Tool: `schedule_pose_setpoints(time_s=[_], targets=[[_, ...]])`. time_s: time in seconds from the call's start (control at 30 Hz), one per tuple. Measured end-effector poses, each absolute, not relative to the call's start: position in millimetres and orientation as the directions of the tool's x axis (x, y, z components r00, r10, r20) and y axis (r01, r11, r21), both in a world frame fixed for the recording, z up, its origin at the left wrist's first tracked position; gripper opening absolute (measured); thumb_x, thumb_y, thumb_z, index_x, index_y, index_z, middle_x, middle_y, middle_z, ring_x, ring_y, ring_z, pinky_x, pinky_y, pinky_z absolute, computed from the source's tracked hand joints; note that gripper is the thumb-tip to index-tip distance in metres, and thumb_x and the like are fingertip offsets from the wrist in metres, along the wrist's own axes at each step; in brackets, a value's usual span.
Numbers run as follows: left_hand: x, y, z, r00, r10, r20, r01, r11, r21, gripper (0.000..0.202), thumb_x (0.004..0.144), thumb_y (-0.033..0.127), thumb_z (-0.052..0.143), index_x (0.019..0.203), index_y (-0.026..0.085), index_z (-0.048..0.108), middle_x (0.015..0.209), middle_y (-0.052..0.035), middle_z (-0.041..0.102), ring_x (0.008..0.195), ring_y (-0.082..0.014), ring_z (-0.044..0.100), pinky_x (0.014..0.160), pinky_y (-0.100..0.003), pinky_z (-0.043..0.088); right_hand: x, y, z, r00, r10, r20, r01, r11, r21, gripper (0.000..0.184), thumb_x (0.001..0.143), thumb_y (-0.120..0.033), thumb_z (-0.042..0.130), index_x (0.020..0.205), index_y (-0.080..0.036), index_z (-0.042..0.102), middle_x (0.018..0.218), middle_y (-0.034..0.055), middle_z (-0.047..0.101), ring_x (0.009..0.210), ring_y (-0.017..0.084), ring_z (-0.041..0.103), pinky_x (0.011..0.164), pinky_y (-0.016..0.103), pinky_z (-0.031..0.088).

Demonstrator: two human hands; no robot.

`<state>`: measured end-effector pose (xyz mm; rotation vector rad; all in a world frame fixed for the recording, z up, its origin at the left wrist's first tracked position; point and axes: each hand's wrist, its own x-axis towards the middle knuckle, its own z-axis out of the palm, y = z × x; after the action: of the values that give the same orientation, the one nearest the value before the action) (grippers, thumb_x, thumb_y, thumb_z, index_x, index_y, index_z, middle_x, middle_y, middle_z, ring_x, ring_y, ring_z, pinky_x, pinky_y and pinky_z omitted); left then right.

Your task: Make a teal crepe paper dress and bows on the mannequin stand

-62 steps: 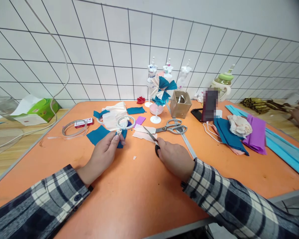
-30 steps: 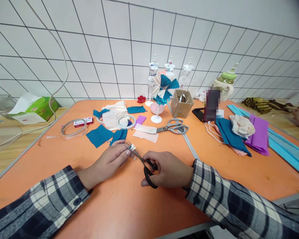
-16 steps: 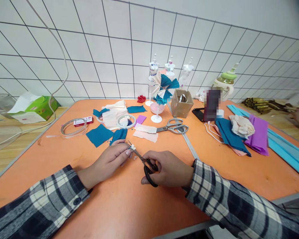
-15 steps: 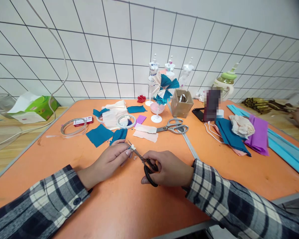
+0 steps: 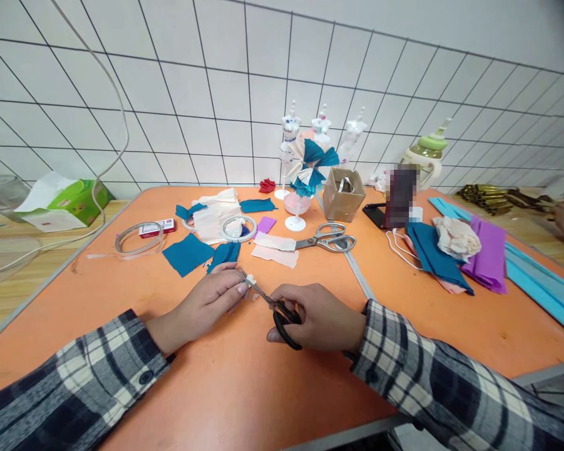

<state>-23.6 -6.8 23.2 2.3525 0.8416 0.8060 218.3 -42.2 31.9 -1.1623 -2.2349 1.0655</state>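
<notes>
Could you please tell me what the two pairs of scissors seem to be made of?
Black-handled scissors: seemingly grey metal blades with dull sheen; handles probably plastic, smooth, evenly black. Silver scissors: apparently metal throughout, blades and handles sharing one grey sheen.

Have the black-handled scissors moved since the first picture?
Yes: judged against the unmoved silver scissors, the black-handled scissors have moved left and down in the view.

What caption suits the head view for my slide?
Right fingers hold scissors to a small white piece in left fingers above an orange table.
</notes>
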Motion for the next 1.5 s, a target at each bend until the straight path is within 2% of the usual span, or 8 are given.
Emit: schedule_pose_setpoints(time_s=[0.6,0.93,1.13,1.37,1.43,1.5], targets=[[-23.5,-6.3,22.1,0.66,0.673,0.332,0.389,-0.685,0.616,0.027,0.097,0.022,0.04,0.074,0.021,0.053,0.067,0.0043,0.052,0.075,-0.0155,0.056,0.097,-0.032,0.039,216.5,-42.4,30.2,-0.578,0.816,-0.024,0.491,0.324,-0.809,0.033,0.073,-0.046,0.078,0.091,-0.022,0.062,0.063,-0.0086,0.049,0.055,0.007,0.041,0.051,0.021,0.028],[-22.8,-8.0,21.1,0.614,0.742,0.268,0.423,-0.597,0.682,0.034,0.097,0.038,0.041,0.072,0.022,0.059,0.07,-0.0011,0.059,0.084,-0.0221,0.057,0.088,-0.035,0.046,217.7,-42.0,29.8,-0.571,0.821,-0.023,0.51,0.332,-0.794,0.034,0.073,-0.047,0.078,0.091,-0.022,0.063,0.062,-0.008,0.047,0.056,0.008,0.04,0.051,0.022,0.027],[-23.1,-8.2,20.5,0.625,0.741,0.247,0.411,-0.581,0.702,0.035,0.096,0.039,0.045,0.069,0.022,0.059,0.068,-0.0004,0.059,0.081,-0.0212,0.057,0.089,-0.035,0.045,217.2,-41.5,28.8,-0.577,0.816,-0.034,0.516,0.333,-0.789,0.035,0.073,-0.046,0.078,0.094,-0.022,0.063,0.062,-0.0084,0.049,0.055,0.008,0.04,0.05,0.021,0.028],[-20.3,-9.3,25.7,0.646,0.71,0.28,0.37,-0.612,0.699,0.033,0.098,0.035,0.043,0.074,0.022,0.06,0.071,0.0004,0.06,0.082,-0.02,0.058,0.088,-0.033,0.044,217.0,-40.7,27.1,-0.555,0.831,0.021,0.519,0.367,-0.772,0.032,0.073,-0.044,0.08,0.088,-0.021,0.064,0.061,-0.0087,0.048,0.054,0.007,0.041,0.052,0.021,0.028],[-19.3,-10.6,26.2,0.648,0.71,0.276,0.366,-0.607,0.705,0.033,0.098,0.037,0.043,0.076,0.021,0.061,0.072,-0.0001,0.061,0.082,-0.0204,0.058,0.086,-0.033,0.044,216.0,-40.8,26.4,-0.558,0.83,0.012,0.523,0.363,-0.771,0.034,0.072,-0.044,0.08,0.09,-0.021,0.063,0.062,-0.0086,0.05,0.054,0.007,0.042,0.052,0.021,0.029],[-19.5,-11.7,24.7,0.61,0.753,0.245,0.386,-0.553,0.738,0.035,0.098,0.04,0.042,0.074,0.021,0.059,0.07,-0.0001,0.059,0.076,-0.019,0.055,0.077,-0.031,0.044,216.2,-39.4,25.9,-0.538,0.843,-0.003,0.546,0.345,-0.763,0.035,0.073,-0.043,0.079,0.095,-0.022,0.063,0.064,-0.0082,0.052,0.055,0.008,0.044,0.053,0.021,0.029]])
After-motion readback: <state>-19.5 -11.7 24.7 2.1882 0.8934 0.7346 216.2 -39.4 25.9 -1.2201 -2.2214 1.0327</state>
